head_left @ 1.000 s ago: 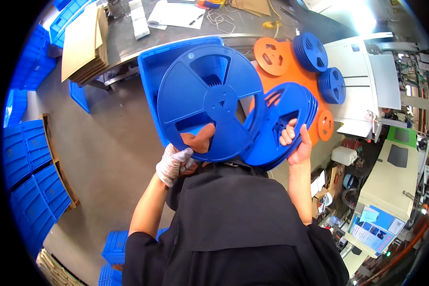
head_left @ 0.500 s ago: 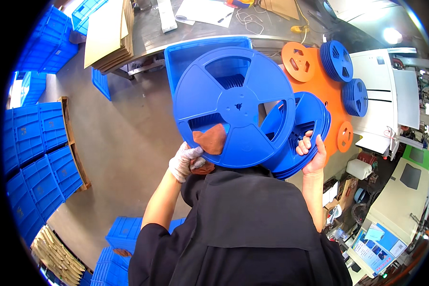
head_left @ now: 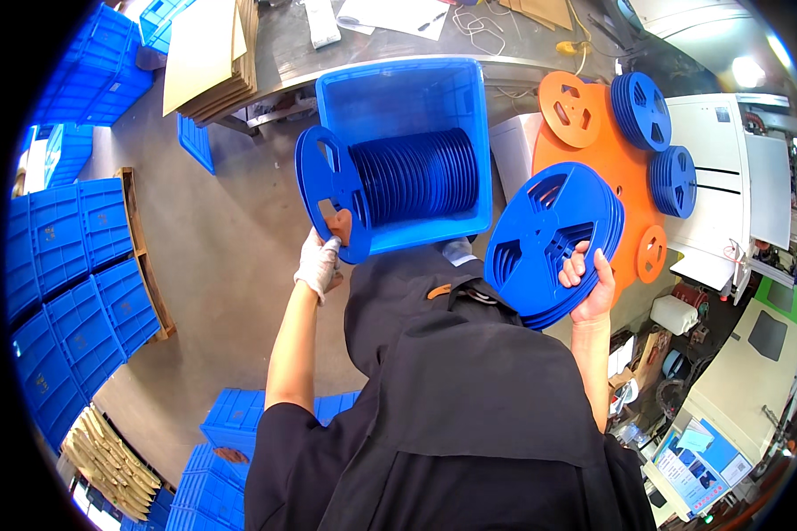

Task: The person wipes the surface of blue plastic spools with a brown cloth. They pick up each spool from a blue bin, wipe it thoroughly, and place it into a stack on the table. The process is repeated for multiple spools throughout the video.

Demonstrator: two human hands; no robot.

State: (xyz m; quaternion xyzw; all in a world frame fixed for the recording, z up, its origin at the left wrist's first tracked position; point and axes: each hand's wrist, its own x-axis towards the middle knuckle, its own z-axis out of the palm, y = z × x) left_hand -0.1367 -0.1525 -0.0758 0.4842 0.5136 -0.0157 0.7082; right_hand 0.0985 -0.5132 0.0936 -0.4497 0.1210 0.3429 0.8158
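My gloved left hand (head_left: pixel 317 265) grips the lower rim of one blue plastic reel (head_left: pixel 313 173), which is turned nearly edge-on at the crate's left side. A brown, cloth-like piece (head_left: pixel 339 225) lies against the reel beside my fingers. In the blue crate (head_left: pixel 403 71), a row of blue reels (head_left: pixel 416 177) stands on edge, packed side by side. My bare right hand (head_left: pixel 591 283) is closed around the right side of a tilted stack of blue reels (head_left: pixel 524 226), its fingers in a cutout. The stack's far side is hidden.
An orange rotary stand (head_left: pixel 584 168) at the right carries blue reels (head_left: pixel 642 111) and orange discs (head_left: pixel 568 109). Ahead runs a metal worktable (head_left: pixel 279 62) with cardboard sheets (head_left: pixel 205 62) at its left. Stacked blue crates (head_left: pixel 66 234) line the left; a machine (head_left: pixel 735 372) stands right.
The reel in my left hand has swung left, from lying broad over the crate to nearly edge-on, uncovering the row of reels. My right hand keeps its grip on the stack.
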